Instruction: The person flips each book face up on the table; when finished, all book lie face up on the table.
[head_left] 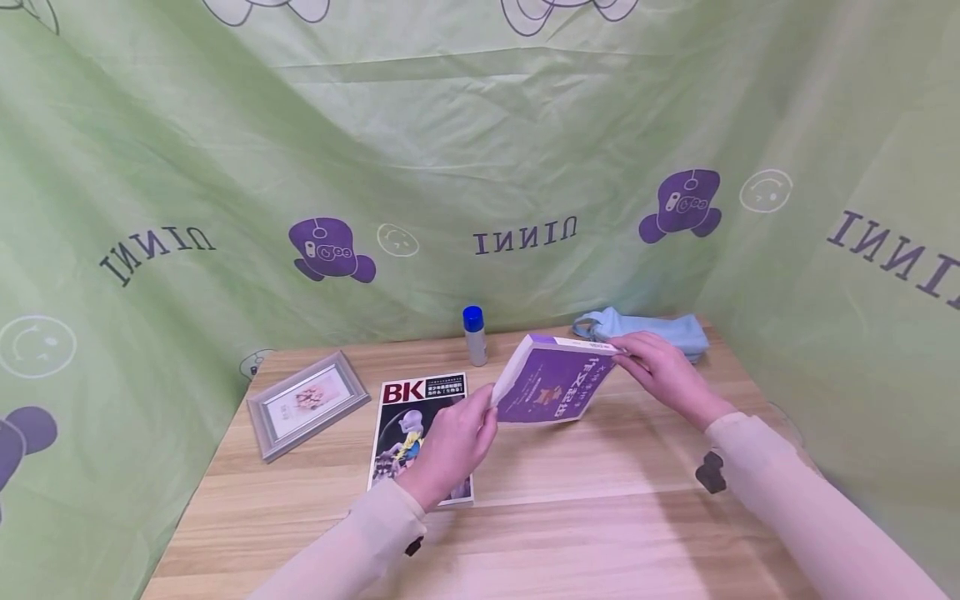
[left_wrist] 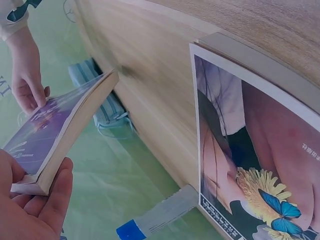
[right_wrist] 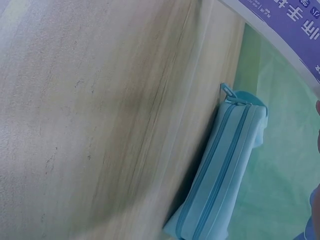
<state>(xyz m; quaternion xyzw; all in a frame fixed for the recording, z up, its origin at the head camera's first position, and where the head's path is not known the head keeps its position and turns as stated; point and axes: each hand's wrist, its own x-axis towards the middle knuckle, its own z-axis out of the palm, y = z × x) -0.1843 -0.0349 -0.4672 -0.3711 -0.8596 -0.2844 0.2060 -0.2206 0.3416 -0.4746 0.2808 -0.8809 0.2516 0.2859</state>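
A thick purple book (head_left: 551, 383) is held up off the table, tilted, between both hands. My left hand (head_left: 453, 442) pinches its left edge, with the thumb on the cover and the fingers beneath, as the left wrist view shows on the book (left_wrist: 55, 127). My right hand (head_left: 663, 371) grips the upper right corner. Below my left forearm and hand lies a magazine-like book marked BK (head_left: 393, 425), partly covered by that hand. In the right wrist view only a strip of the purple cover (right_wrist: 285, 30) shows, and the right hand is mostly out of frame.
A grey picture frame (head_left: 311, 404) lies at the left of the wooden table (head_left: 570, 533). At the back stands a bottle with a blue cap (head_left: 475, 337). A light blue zipped pencil case (head_left: 660, 333) lies at the back right, behind the right hand. Green printed cloth (head_left: 450, 167) hangs around the table.
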